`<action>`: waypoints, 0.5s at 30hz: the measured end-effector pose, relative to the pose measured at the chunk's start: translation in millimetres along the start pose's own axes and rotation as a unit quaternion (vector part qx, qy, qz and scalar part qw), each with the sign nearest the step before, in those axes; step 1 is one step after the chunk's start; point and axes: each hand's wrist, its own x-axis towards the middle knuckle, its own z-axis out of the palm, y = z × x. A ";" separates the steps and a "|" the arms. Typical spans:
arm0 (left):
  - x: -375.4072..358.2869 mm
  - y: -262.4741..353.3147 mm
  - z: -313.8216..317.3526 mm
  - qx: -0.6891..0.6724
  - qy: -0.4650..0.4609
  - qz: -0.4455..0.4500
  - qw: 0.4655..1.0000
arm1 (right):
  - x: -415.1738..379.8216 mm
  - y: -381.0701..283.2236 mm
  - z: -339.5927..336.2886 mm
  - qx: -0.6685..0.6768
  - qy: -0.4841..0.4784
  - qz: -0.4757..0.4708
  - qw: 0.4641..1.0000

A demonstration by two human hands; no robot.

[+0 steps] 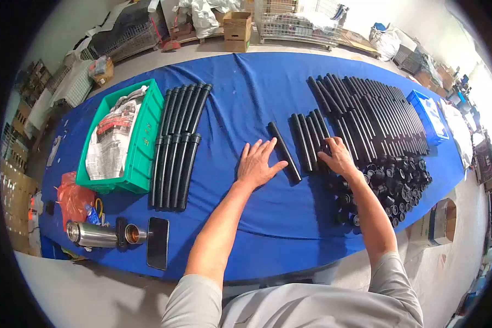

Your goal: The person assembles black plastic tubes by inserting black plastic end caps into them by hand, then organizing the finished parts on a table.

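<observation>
My left hand (257, 165) rests on the blue cloth with its fingers spread, holding nothing. Just to its right lies a single black tube (284, 151), its side close to my fingertips and thumb. My right hand (340, 158) is bent over the lower end of a short row of black tubes (306, 143), thumb and fingers closed about one tube end; the exact grip is partly hidden. Below and right of that hand is a pile of black round caps (396, 188). A large bank of black tubes (372, 115) lies beyond it.
A green crate (157, 104) lined with newspaper stands at the left. Beside it are two rows of capped black tubes (175, 172). A steel thermos (95, 235), a metal cup (134, 234) and a phone (157, 243) lie near the front-left edge. A blue bin (429, 117) sits far right.
</observation>
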 end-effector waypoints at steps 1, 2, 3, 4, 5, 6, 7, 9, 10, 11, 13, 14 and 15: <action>0.0 -1.8 0.4 0.000 0.004 -0.005 1.000 | 0.3 -2.1 1.6 0.006 -0.001 -0.012 1.000; 1.1 -1.3 2.2 -0.003 0.008 -0.006 1.000 | 0.3 -3.7 2.2 0.008 0.000 -0.021 1.000; 1.9 0.0 4.3 -0.008 0.012 -0.007 1.000 | -0.7 -6.0 1.9 0.009 0.001 -0.030 1.000; 2.3 -0.9 5.0 -0.010 0.010 -0.011 1.000 | -0.8 -9.9 2.8 0.012 -0.003 -0.039 0.999; 1.8 -0.9 6.2 -0.015 0.012 -0.014 1.000 | -2.0 -15.8 5.2 0.004 -0.007 -0.041 0.999; 1.6 -1.6 5.7 -0.018 0.014 -0.017 1.000 | -2.9 -21.7 8.3 0.002 -0.011 -0.043 0.999; 2.4 -2.2 4.5 -0.020 0.016 -0.017 1.000 | -3.0 -26.9 10.6 0.000 -0.012 -0.043 0.999; 2.4 -2.9 4.9 -0.034 0.046 -0.017 0.998 | -2.6 -35.9 13.9 -0.004 -0.018 -0.053 0.998; 3.3 -4.4 7.2 -0.039 0.057 -0.019 0.997 | -3.5 -39.8 16.5 -0.005 -0.018 -0.059 0.998; 3.7 -6.3 9.8 -0.043 0.067 -0.022 0.997 | -3.9 -44.0 19.0 -0.004 -0.019 -0.065 0.998; 3.6 -7.0 10.3 -0.072 0.089 -0.033 0.993 | -3.5 -52.8 20.1 0.003 -0.030 -0.079 0.996; 3.8 -8.1 10.4 -0.075 0.082 -0.031 0.993 | -2.5 -52.7 21.7 0.011 -0.030 -0.092 0.995; 4.7 -7.4 7.7 -0.078 0.077 -0.030 0.994 | -0.2 -52.2 22.4 0.018 -0.030 -0.106 0.994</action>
